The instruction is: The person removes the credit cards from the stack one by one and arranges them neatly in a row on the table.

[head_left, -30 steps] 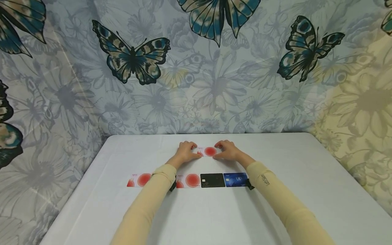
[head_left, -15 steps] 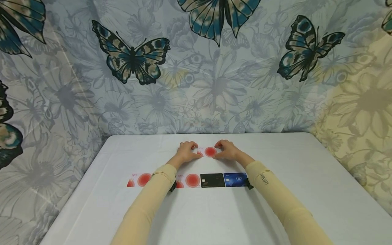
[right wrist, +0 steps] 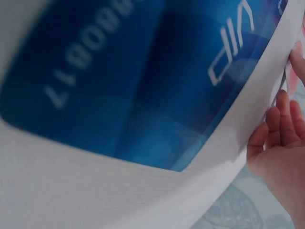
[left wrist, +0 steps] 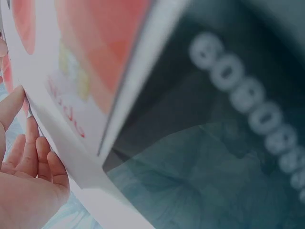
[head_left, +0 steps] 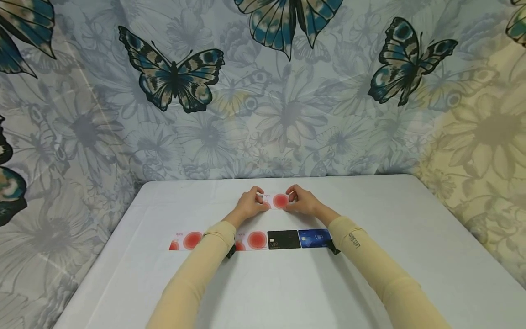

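Note:
At the far side of the table, my left hand [head_left: 249,202] and right hand [head_left: 305,201] pinch the two short ends of a red-and-white plastic card [head_left: 280,201], its near edge by the thumbs. Below the arms lies a row of cards: a red-and-white card [head_left: 192,240] at left, another red-and-white card [head_left: 257,240], a black VIP card [head_left: 284,239] and a blue VIP card [head_left: 314,238]. The left sleeve hides part of the row. In the left wrist view a dark card [left wrist: 190,162] with pale numerals looms beside a red-and-white one. The blue card fills much of the right wrist view.
A white table [head_left: 283,292] spreads out on all sides of the cards. Behind its far edge hangs a cloth [head_left: 287,137] printed with flowers and butterflies. Dark devices [head_left: 231,251] sit under both wrists.
The head view has shifted slightly. Held between both hands, the far card looks a little more tilted up towards me; the row of cards lies as before.

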Demonstrator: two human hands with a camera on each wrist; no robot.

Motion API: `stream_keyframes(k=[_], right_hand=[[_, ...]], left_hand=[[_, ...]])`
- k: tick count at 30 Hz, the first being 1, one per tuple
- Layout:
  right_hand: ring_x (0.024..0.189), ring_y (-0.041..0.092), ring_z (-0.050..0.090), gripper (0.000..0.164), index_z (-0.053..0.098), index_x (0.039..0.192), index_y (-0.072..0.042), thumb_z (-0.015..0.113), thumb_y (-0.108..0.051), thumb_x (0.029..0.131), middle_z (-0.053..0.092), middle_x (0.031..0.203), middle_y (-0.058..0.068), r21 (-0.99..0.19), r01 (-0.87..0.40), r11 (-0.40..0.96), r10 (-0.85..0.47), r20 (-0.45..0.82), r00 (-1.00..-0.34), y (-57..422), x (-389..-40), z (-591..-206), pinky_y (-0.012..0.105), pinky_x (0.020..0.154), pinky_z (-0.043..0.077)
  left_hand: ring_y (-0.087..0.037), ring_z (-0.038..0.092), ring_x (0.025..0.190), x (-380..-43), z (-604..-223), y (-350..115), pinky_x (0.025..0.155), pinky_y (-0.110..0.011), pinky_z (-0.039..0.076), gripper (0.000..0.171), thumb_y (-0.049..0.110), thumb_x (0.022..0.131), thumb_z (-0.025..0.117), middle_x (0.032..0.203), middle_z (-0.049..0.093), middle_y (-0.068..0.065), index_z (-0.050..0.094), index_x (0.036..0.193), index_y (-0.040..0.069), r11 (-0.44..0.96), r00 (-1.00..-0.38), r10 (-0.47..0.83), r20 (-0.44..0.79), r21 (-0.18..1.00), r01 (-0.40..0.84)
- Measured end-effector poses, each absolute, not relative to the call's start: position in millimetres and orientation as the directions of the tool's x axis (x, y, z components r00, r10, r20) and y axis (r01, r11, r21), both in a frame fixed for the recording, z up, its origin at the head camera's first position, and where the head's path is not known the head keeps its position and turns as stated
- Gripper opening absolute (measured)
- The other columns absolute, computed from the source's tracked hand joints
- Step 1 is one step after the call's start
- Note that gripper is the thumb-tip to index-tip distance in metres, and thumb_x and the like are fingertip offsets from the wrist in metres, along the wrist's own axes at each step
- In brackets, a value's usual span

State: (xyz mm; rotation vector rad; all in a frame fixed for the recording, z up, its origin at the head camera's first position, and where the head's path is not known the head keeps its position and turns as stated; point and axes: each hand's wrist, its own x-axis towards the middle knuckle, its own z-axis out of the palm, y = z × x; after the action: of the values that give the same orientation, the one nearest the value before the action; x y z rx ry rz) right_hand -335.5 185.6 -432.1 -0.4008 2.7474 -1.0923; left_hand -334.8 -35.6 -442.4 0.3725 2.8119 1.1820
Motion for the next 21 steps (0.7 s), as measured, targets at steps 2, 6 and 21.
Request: stream_keyframes(k=[2,6,21], right_hand=[[0.082,0.02,0.048,0.05,0.049,0.121,-0.003,0.078,-0.015,0.083,0.056,0.098,0.01,-0.688,-0.205,0.696,-0.308,-0.029,-0.951,184.4,-335.9,-431.8,0.033,0.076,0.04],[0.08,0.021,0.046,0.053,0.049,0.123,-0.002,0.08,-0.014,0.081,0.056,0.099,0.011,-0.675,-0.25,0.694,-0.323,0.019,-0.946,182.6,-336.7,-432.5,0.032,0.074,0.039],[0.086,0.026,0.046,0.056,0.052,0.122,-0.001,0.083,-0.015,0.078,0.057,0.096,0.011,-0.649,-0.355,0.673,-0.346,0.148,-0.927,180.9,-328.9,-436.1,0.035,0.077,0.038]], left_hand=[[-0.024,0.054,0.093,-333.8,-440.8,-36.4,0.087,-0.038,0.044,0.045,0.015,0.083,0.077,0.092,0.063,-0.006,0.053,0.12,0.006,0.666,-0.969,0.247,0.029,0.721,0.191],[-0.022,0.055,0.088,-331.2,-437.7,-37.6,0.085,-0.035,0.046,0.049,0.013,0.081,0.079,0.09,0.064,-0.007,0.052,0.122,0.003,0.648,-0.967,0.252,0.031,0.736,0.193],[-0.02,0.054,0.085,-325.5,-437.7,-43.1,0.083,-0.035,0.045,0.055,0.013,0.078,0.083,0.089,0.061,-0.003,0.054,0.124,0.005,0.625,-0.959,0.261,0.112,0.737,0.257]])
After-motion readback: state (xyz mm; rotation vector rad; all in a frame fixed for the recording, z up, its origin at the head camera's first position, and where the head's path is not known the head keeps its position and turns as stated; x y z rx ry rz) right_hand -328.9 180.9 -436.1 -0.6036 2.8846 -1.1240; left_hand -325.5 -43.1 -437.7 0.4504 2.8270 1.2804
